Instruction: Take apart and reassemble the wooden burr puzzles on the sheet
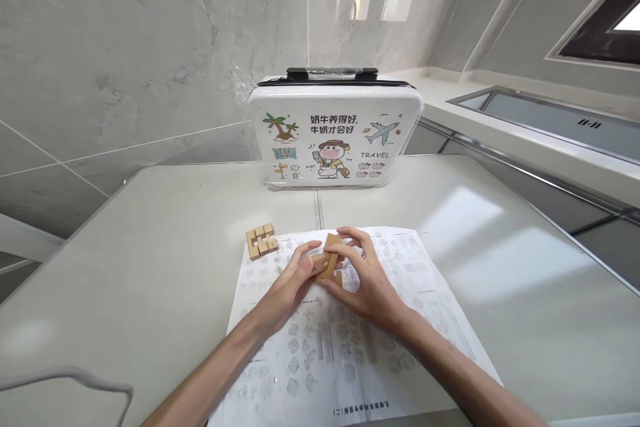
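Several wooden puzzle pieces [330, 265] are between my two hands, above a printed sheet [280, 373]. My left hand [299, 272] is closed on a wooden piece at their left side. My right hand [364, 273] grips the pieces from the right, its fingers bent over the top and its thumb at the near edge. The pieces touch one another; how they join is partly hidden by my fingers. More notched wooden pieces [261, 241] lie side by side at the sheet's upper left corner.
A white case [335, 133] with cartoon prints and a black handle stands upright at the back of the white table [150, 267]. A grey cable [75, 373] is at the lower left. Tiled walls rise behind, with a counter [550, 140] at the right.
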The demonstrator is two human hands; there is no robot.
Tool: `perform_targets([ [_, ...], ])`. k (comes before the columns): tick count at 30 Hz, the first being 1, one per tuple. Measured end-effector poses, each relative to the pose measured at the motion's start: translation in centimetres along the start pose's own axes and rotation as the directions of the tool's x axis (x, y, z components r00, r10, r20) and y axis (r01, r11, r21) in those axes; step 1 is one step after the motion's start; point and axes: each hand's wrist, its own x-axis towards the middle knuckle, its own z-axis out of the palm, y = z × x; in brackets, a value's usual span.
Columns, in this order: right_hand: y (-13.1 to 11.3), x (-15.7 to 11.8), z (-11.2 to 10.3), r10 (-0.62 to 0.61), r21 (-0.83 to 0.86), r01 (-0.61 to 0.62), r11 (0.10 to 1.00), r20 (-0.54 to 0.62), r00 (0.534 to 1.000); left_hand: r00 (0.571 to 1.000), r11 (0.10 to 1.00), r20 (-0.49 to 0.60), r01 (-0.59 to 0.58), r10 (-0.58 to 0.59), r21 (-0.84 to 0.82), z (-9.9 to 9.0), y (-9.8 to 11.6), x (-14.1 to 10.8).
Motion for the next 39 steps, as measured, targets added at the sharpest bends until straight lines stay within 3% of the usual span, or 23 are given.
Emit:
perform_targets([
  [6, 0.4, 0.3, 0.0, 0.009, -0.046, -0.01, 0.999, -0.026, 1.0, 1.0, 0.996, -0.009, 0.009, -0.009, 0.089, -0.1, 0.4, -0.1],
  [12, 0.4, 0.3, 0.0, -0.154, -0.224, 0.112, 0.968, -0.179, 0.972, 0.999, 0.978, -0.051, -0.007, 0.018, 0.209, 0.7, 0.4, -0.3],
  [16, 0.5, 0.1, 0.1, -0.256, -0.253, 0.217, 0.943, -0.131, 0.958, 0.998, 0.959, -0.004, -0.052, 0.055, 0.279, 0.7, 0.2, -0.5],
  [24, 0.9, -0.2, 0.2, -0.093, -0.137, 0.083, 0.987, -0.065, 0.994, 0.994, 0.898, -0.055, -0.059, 0.092, 0.437, 0.9, 0.4, -0.1],
  [28, 0.6, -0.3, 0.3, -0.082, -0.112, 0.074, 0.991, -0.067, 0.994, 0.994, 0.836, -0.053, -0.049, 0.093, 0.547, 1.2, 0.3, 0.0],
  [39, 0.3, -0.3, 0.8, -0.227, -0.179, 0.2, 0.963, -0.146, 0.963, 0.918, 0.618, -0.1, -0.175, 0.383, 0.766, 1.7, -0.8, -0.4],
])
